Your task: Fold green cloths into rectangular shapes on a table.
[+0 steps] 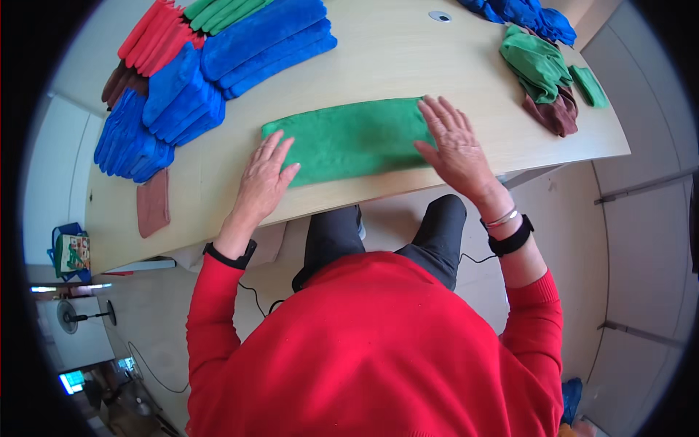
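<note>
A green cloth, folded into a long rectangle, lies flat near the front edge of the pale wooden table. My left hand rests palm down on the cloth's left end, fingers spread. My right hand presses flat on its right end, fingers apart too. Neither hand grips anything. Both wrists carry black bands, and my sleeves are red.
Stacks of folded blue cloths, red ones and green ones fill the table's left rear. A brown cloth lies alone at the left. Loose green, brown and blue cloths sit at the right rear.
</note>
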Motion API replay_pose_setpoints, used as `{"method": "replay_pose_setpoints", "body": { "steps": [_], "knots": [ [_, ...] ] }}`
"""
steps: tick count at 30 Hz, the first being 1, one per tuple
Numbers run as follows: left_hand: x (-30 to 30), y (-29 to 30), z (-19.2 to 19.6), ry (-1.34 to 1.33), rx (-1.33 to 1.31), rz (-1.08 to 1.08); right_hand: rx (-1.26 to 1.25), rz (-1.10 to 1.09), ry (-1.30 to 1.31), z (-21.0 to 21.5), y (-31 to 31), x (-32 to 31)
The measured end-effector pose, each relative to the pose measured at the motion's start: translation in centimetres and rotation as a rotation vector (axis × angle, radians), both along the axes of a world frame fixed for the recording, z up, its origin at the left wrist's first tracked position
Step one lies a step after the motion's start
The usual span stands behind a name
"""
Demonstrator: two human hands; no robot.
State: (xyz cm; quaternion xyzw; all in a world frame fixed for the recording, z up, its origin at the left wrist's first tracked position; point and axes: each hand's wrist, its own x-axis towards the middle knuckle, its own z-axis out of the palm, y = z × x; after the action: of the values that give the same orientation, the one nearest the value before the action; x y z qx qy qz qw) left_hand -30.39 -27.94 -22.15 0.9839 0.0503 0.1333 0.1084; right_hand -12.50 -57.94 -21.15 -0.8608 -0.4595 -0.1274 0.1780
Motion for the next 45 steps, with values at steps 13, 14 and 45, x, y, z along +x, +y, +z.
{"method": "replay_pose_setpoints", "body": {
  "steps": [13,14,45],
  "knots": [
    [-2.6,-1.2,-2.1,0.258,0.077,-0.03,-0.15,0.006,-0.021,-5.6,7.6,-2.8],
    [-2.7,-0.9,-2.1,0.255,0.073,-0.029,-0.148,0.01,-0.023,-5.3,7.7,-2.8],
    [0.0,-5.4,-1.4,-0.103,0.185,-0.244,0.031,0.092,0.017,-2.6,2.4,-6.2]
  ]
}}
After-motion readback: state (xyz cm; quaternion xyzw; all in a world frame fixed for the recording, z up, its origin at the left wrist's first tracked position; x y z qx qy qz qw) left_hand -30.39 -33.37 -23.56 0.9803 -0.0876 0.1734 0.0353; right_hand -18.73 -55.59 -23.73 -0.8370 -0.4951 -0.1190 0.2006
